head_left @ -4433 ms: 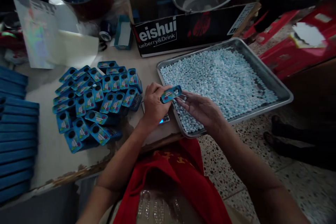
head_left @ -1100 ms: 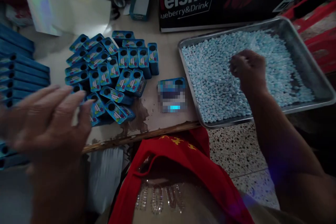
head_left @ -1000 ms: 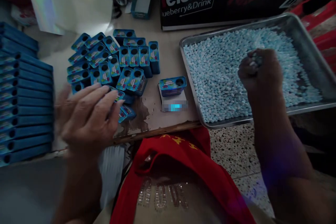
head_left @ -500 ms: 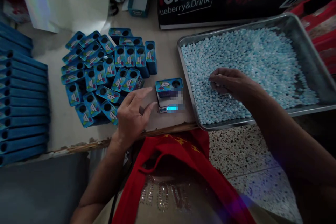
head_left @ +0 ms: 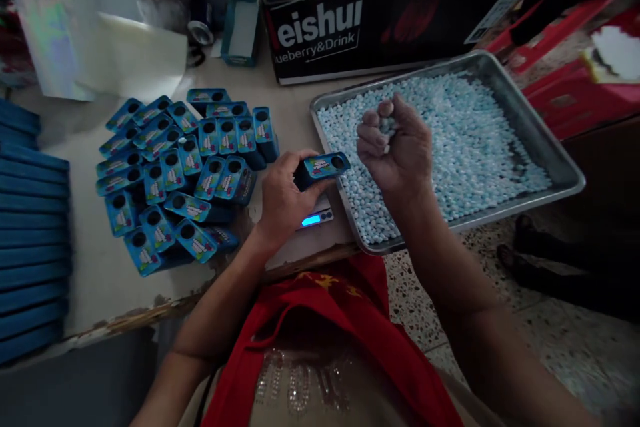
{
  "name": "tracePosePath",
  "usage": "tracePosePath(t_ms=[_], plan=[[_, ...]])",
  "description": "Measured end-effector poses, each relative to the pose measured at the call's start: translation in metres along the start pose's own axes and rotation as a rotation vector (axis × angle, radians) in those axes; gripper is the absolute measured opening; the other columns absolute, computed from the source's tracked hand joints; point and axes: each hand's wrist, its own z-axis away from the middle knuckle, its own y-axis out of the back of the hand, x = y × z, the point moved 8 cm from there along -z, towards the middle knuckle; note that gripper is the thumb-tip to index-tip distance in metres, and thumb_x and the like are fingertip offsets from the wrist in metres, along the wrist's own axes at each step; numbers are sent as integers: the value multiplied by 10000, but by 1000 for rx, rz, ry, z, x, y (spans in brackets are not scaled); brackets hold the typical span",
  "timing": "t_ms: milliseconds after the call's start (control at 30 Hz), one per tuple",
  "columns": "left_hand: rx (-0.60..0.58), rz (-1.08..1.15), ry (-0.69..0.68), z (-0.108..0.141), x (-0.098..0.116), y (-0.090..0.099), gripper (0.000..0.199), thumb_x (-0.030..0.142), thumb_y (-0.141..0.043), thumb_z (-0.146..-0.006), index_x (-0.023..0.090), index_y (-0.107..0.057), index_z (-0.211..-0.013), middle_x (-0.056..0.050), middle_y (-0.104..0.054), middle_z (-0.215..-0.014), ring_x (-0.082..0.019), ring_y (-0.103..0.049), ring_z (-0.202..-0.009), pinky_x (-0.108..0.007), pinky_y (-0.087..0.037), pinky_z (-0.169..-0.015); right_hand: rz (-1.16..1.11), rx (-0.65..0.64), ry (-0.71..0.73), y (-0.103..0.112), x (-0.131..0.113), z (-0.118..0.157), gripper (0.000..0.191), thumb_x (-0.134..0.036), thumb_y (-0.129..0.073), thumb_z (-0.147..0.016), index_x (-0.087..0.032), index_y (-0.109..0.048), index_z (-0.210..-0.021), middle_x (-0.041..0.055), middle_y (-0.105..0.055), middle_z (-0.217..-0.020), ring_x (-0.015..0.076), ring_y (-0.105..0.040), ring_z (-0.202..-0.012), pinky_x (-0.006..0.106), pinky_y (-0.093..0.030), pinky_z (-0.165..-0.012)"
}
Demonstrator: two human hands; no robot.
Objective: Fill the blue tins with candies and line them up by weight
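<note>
My left hand [head_left: 286,195] grips a small blue candy box [head_left: 327,166] with a round dark hole in its top. The box is tilted a little, just above a small digital scale [head_left: 319,217] with a lit blue display. Fingers curled, my right hand [head_left: 395,143] holds several pale candies [head_left: 387,127] over the left part of a metal tray [head_left: 567,181]. Light blue and white candies [head_left: 450,120] cover most of that tray. Left of my left hand, many similar blue boxes [head_left: 173,169] stand close together on the table, holes facing up.
Blue boxes are stacked in a column [head_left: 35,247] at the far left. Behind the tray stands a black carton [head_left: 320,33] with a metal bowl in it. A teal open box [head_left: 241,25] and a can [head_left: 201,21] stand at the back. Someone's legs [head_left: 555,267] show at right.
My left hand has taken hold of the box and lifted it off the scale. My right hand has risen from the candies, palm turned up, holding some. The view has shifted.
</note>
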Motion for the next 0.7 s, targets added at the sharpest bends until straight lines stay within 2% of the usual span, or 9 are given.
tracePosePath(t_ms=[67,167,267,333,433,600,700], plan=[[-8,-14,-2,-6,9,-4,397,339,-1017,-896,272,-794,-1218,-41,-851,-1172,-257,-811,-1068,-394,-661,-1021,6,41,48,-6,-7,-3,571,-882,-515,-1087,-341,-691,-1139,54,-638,-929,223,-634,-725,351,-486,-570],[-11,-10,7,-11,16,-11,417,320,-1027,-879,269,-794,-1221,-38,-850,-1157,-257,-808,-1052,-405,-665,-1028,-39,81,54,-15,-13,-3,585,-912,-512,-1067,-364,-679,-1184,59,-643,-998,250,-676,-820,369,-529,-620],[-10,-11,14,-14,20,-19,437,300,-1039,-857,267,-797,-1220,-40,-849,-1145,-264,-808,-1049,-417,-668,-1027,-131,148,46,-14,-16,2,565,-860,-411,-1121,-335,-610,-1057,64,-632,-994,252,-652,-839,389,-564,-689],[-12,-19,4,-16,22,-23,437,294,-1045,-850,271,-803,-1213,-43,-850,-1152,-273,-810,-1065,-424,-671,-1026,-212,201,21,-9,-17,5,486,-747,-418,-1158,-320,-505,-943,62,-617,-963,246,-613,-821,403,-587,-742],[-9,-32,-19,-19,25,-27,438,285,-1053,-838,270,-809,-1201,-46,-851,-1155,-284,-815,-1082,-433,-673,-1030,-257,241,-35,-4,-16,5,414,-636,-442,-1164,-321,-400,-898,60,-604,-952,248,-559,-792,411,-586,-765],[0,-28,1,-18,22,-27,442,308,-1051,-853,279,-795,-1212,-43,-852,-1155,-277,-817,-1082,-430,-676,-1022,-357,262,-62,-3,-16,2,359,-595,-441,-1176,-342,-437,-920,47,-601,-924,244,-518,-764,407,-566,-755],[4,5,13,-16,18,-26,438,333,-1043,-877,273,-788,-1228,-50,-853,-1174,-269,-820,-1089,-425,-674,-1029,-312,258,-126,-6,-20,3,382,-620,-400,-1188,-354,-435,-916,45,-601,-896,261,-511,-778,423,-566,-769]])
